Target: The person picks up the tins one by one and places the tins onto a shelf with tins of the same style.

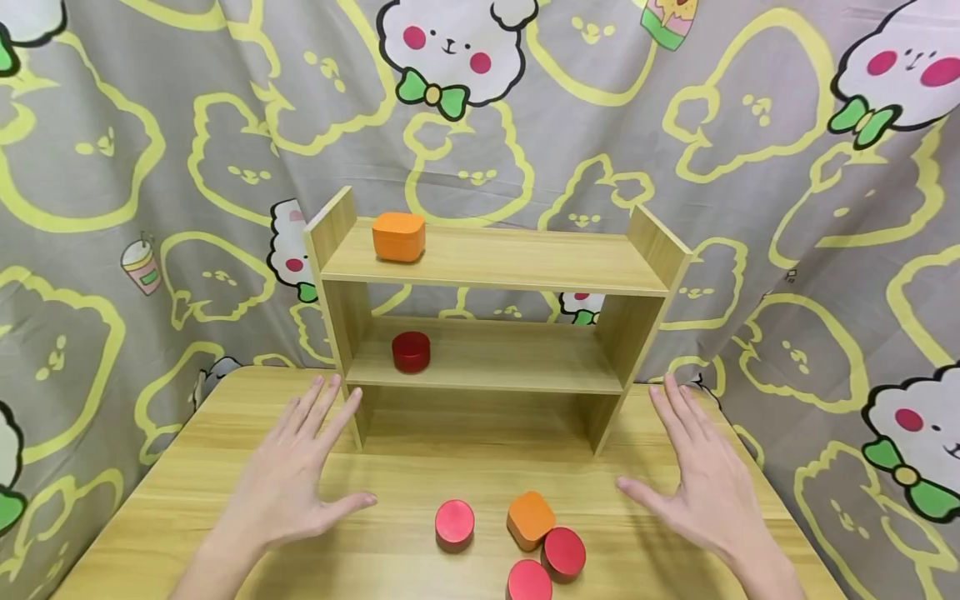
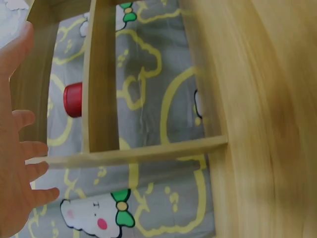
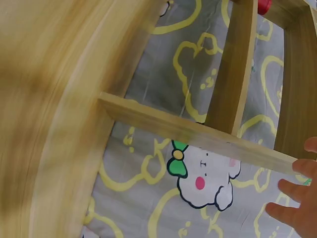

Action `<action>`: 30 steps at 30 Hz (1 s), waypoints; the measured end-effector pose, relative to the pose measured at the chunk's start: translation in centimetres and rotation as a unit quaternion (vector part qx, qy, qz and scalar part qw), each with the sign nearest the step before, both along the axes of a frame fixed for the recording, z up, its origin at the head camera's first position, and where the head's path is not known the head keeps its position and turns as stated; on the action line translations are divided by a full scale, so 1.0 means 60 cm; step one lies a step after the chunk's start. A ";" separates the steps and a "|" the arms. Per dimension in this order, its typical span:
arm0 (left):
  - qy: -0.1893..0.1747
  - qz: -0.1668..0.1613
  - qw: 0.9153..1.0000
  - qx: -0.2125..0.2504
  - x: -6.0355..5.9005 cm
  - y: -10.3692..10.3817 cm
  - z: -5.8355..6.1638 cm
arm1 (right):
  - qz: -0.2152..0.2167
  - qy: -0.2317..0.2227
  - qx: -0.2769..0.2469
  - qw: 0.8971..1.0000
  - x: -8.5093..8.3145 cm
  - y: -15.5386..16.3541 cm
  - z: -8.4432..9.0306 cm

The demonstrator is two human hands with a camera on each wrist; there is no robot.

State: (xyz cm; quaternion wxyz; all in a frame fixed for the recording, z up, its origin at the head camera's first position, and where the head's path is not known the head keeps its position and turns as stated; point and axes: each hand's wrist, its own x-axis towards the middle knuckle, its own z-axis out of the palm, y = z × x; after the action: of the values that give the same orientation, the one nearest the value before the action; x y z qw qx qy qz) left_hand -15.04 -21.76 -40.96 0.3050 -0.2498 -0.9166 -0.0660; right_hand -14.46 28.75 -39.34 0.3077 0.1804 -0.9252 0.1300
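A small wooden shelf point(image 1: 487, 379) stands at the back of the table. On its top board sits an orange rounded-square tin point(image 1: 399, 237), and on the middle board a dark red round tin point(image 1: 411, 352), both toward the left. My left hand point(image 1: 292, 475) is spread over the table at the shelf's left front, holding nothing. On the other side my right hand point(image 1: 705, 475) is likewise spread with straight fingers and holds nothing. Between the hands lie a red round tin point(image 1: 454, 525), an orange tin point(image 1: 531, 520) and two more red tins, one of them point(image 1: 563, 554) against the orange one.
The wooden table point(image 1: 405, 483) carries everything. Behind it hangs a grey curtain point(image 1: 592, 108) with yellow outlines and cartoon figures. The shelf's side panels point(image 1: 660, 250) rise above its top board. The nearest red tin point(image 1: 529, 581) is cut by the frame's lower edge.
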 end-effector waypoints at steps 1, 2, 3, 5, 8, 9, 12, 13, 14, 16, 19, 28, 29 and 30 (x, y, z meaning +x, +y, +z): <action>-0.001 -0.001 1.000 -0.001 0.000 0.004 -0.001 | -0.004 -0.012 -0.012 1.000 0.002 -0.001 0.002; -0.004 -0.002 1.000 -0.002 -0.001 0.008 -0.001 | -0.007 -0.024 -0.025 0.999 0.003 -0.002 0.004; -0.008 -0.003 1.000 -0.004 -0.001 0.012 -0.002 | -0.007 -0.034 -0.040 0.999 0.004 -0.003 0.007; -0.012 -0.002 1.000 -0.011 -0.002 0.020 -0.004 | -0.001 -0.047 -0.073 0.996 0.006 -0.004 0.010; -0.020 -0.007 1.000 -0.014 -0.002 0.032 -0.009 | 0.016 -0.051 -0.121 0.991 0.004 -0.003 0.013; -0.023 -0.008 1.000 -0.015 -0.003 0.036 -0.011 | 0.027 -0.047 -0.136 0.989 0.002 -0.002 0.013; -0.033 -0.013 0.999 -0.016 -0.003 0.049 -0.018 | 0.058 -0.036 -0.182 0.981 -0.007 -0.002 0.013; -0.038 -0.013 0.999 -0.017 -0.003 0.054 -0.021 | 0.068 -0.034 -0.197 0.977 -0.010 -0.001 0.013; -0.042 -0.014 0.999 -0.020 -0.003 0.059 -0.024 | 0.076 -0.033 -0.213 0.974 -0.014 -0.002 0.012; -0.050 -0.017 0.998 -0.026 -0.003 0.068 -0.030 | 0.087 -0.035 -0.246 0.965 -0.021 -0.002 0.011; -0.057 -0.025 0.997 -0.036 -0.002 0.081 -0.038 | 0.095 -0.032 -0.293 0.951 -0.033 -0.006 0.010; -0.080 -0.050 0.995 -0.034 0.002 0.112 -0.057 | 0.093 -0.024 -0.434 0.896 -0.078 -0.025 0.001; -0.084 -0.051 0.995 -0.034 0.002 0.114 -0.059 | 0.087 -0.028 -0.441 0.893 -0.082 -0.027 0.000; -0.086 -0.053 0.994 -0.036 0.002 0.117 -0.061 | 0.081 -0.033 -0.445 0.891 -0.086 -0.028 -0.002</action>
State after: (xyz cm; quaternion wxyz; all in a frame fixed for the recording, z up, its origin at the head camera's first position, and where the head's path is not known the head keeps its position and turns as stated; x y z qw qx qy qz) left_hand -14.91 -14.74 -44.64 0.2119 -0.3017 -0.9269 -0.0703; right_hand -19.61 27.05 -39.44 0.3133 0.0945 -0.7624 0.5583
